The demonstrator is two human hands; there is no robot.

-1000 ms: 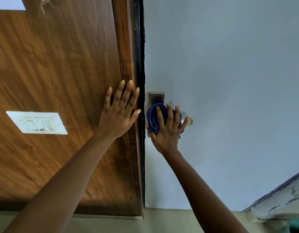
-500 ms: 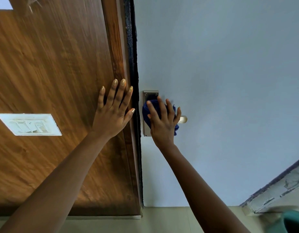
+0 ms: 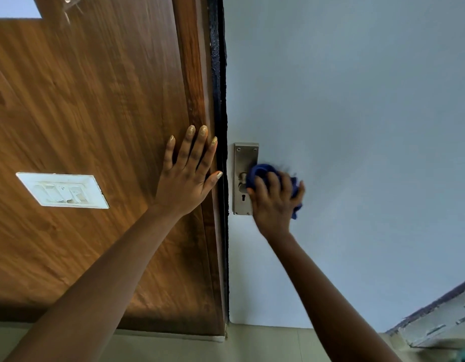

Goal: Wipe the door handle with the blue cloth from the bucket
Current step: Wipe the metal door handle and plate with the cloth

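- Gripping the blue cloth [image 3: 262, 171], the right hand [image 3: 274, 202] has its fingers curled over the bunched fabric and presses it against the door handle [image 3: 242, 180], just right of the metal plate.
- The cloth bulges out above the knuckles and trails off at the hand's right side; its edges are blurred.
- Only the handle's base shows, left of the cloth; the rest is hidden under cloth and hand.
- The metal plate [image 3: 244, 155] stands upright on the pale blue door [image 3: 356, 126], close to its left edge, with a keyhole [image 3: 243, 197] below the handle base.
- The left hand [image 3: 185, 182] lies open and flat, fingers spread, on the wooden panel [image 3: 95, 100] beside the dark gap at the door's edge.
- A white switch plate [image 3: 62, 189] sits on the wood, well left of that hand.
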